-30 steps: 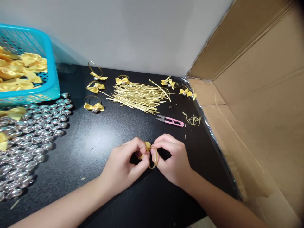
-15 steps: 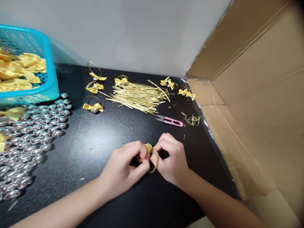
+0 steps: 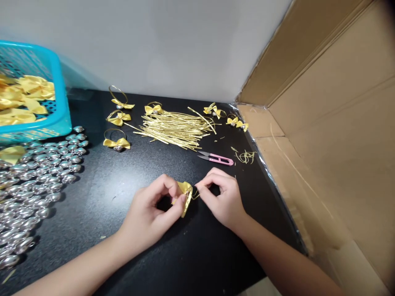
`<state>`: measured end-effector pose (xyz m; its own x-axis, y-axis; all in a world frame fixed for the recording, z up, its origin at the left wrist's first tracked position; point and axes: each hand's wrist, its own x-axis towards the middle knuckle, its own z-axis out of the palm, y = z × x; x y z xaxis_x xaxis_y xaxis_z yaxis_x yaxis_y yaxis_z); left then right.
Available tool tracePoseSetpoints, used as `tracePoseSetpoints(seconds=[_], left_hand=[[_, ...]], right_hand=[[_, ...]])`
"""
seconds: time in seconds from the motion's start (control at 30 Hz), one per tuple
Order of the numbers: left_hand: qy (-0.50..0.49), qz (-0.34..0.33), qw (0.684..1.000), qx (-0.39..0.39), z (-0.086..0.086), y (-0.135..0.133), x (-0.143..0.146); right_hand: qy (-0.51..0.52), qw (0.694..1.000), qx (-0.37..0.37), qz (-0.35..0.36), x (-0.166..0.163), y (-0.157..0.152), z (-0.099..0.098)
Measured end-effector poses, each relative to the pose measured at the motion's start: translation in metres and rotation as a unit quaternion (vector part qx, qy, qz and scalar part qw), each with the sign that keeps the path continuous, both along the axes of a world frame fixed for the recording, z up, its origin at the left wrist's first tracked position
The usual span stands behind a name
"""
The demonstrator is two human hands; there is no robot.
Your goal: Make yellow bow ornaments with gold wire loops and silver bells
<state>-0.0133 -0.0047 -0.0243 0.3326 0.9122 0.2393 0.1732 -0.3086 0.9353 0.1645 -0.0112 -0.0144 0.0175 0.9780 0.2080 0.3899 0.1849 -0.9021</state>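
Observation:
Between thumb and fingers, my left hand (image 3: 157, 205) pinches a yellow ribbon bow (image 3: 185, 189) just above the black table. A gold tie loop runs down beside the bow. My right hand (image 3: 219, 195) is closed in a pinch on a thin gold tie end (image 3: 195, 195) that reaches across from the bow. Part of the bow is covered by my left fingers. Beyond my hands lie pink thread snips (image 3: 216, 158), blades toward the left, and a pile of gold ties (image 3: 175, 129).
A blue basket (image 3: 61, 98) of yellow bows (image 3: 33, 88) stands at the left, with many silver heart-shaped beads (image 3: 46, 176) before it. Looped bows (image 3: 117, 143) lie near the back wall. Gold scraps (image 3: 246, 156) sit by the cardboard (image 3: 271, 154) on the right.
My hands have drawn slightly apart. The bow has turned in my left fingers, and the gold tie end now shows stretched toward my right hand. The view has shifted a little.

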Motion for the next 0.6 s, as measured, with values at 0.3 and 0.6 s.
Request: tracePoseSetpoints(seconds=[0.3,0.6], left_hand=[[-0.137,0.167,0.971,-0.102,0.002,0.012,0.000],[-0.116,0.161,0.979,-0.046,0.007,0.008,0.000]], right_hand=[[-0.017,0.996,-0.023,-0.088,0.014,0.007,0.003],[0.070,0.975,-0.008,-0.209,0.021,0.008,-0.004]])
